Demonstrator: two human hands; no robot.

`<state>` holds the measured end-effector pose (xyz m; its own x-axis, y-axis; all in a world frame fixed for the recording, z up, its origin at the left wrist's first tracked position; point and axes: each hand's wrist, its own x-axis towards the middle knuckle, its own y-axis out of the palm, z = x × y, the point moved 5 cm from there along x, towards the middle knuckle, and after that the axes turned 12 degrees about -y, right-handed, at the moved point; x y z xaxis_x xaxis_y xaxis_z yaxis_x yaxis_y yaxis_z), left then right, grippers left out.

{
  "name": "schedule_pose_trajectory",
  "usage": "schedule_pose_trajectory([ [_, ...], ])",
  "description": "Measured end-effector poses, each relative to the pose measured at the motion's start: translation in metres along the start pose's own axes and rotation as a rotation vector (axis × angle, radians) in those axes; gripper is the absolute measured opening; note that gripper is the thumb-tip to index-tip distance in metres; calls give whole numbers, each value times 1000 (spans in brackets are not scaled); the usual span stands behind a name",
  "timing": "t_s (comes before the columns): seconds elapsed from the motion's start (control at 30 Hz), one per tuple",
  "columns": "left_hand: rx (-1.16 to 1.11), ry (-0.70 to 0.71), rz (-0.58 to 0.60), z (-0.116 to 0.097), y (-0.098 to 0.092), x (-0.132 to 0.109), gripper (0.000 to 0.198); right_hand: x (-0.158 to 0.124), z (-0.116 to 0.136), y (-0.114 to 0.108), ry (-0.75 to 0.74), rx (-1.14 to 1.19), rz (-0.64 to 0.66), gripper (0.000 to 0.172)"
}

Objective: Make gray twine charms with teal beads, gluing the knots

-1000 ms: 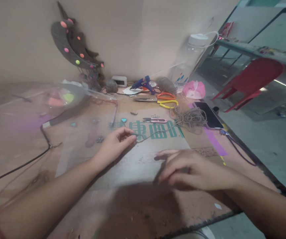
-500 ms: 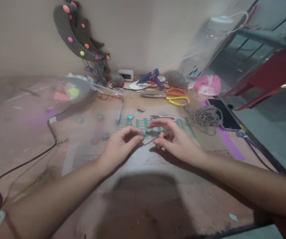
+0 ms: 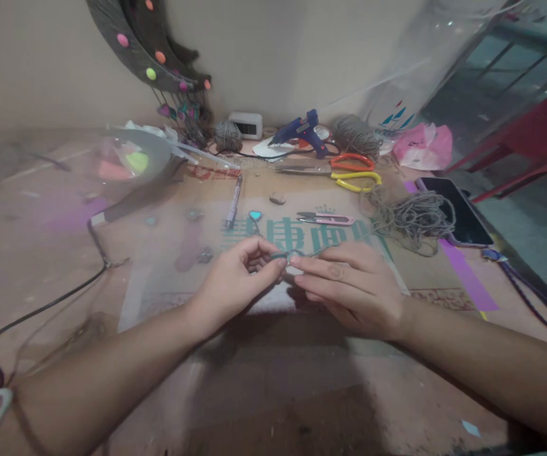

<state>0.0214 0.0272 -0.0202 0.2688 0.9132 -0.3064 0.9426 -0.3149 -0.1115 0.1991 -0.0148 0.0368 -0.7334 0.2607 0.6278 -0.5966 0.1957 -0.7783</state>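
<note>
Where pinched in left hand, above tabletop's middle: grey yarn, long axis sideways, toward tangled heap near right edge; right hand nearer heap, fingertips touching yarn, grip unclear.

A grey cord is pinched in the left hand and is touched by the right hand. Pink snips are laid just beyond the hands; farther back, scissors are placed near a glue gun. Yarn is heaped beside a phone.
</note>
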Motion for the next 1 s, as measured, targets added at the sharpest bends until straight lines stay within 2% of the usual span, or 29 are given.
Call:
schedule_pose_trajectory([
  [0.2, -44, -23, 19, -4, 2, -1, 23, -2, -1, 0, 47, 3, -14, 28],
  [0.3, -120, -55, 67, -3, 3, -1, 24, 2, -2, -2, 78, 65, -50, 15],
  [0.37, -151, -66, 86, -2, 3, 0, 21, 3, -6, -1, 133, 124, -64, 11],
  [0.47, -133, -67, 76, -2, 2, 0, 19, 2, -12, 10, 233, 174, -43, 22],
  [0.57, -139, -94, 55, -2, 2, 2, 20, -1, -19, 21, 330, 208, -44, 25],
  [0.77, -231, -135, 79, -2, 6, 2, 20, -6, -29, 27, 485, 303, -85, 15],
  [1.0, -65, -96, 53, 1, 5, -1, 25, -5, -30, 27, 593, 408, -120, 12],
])
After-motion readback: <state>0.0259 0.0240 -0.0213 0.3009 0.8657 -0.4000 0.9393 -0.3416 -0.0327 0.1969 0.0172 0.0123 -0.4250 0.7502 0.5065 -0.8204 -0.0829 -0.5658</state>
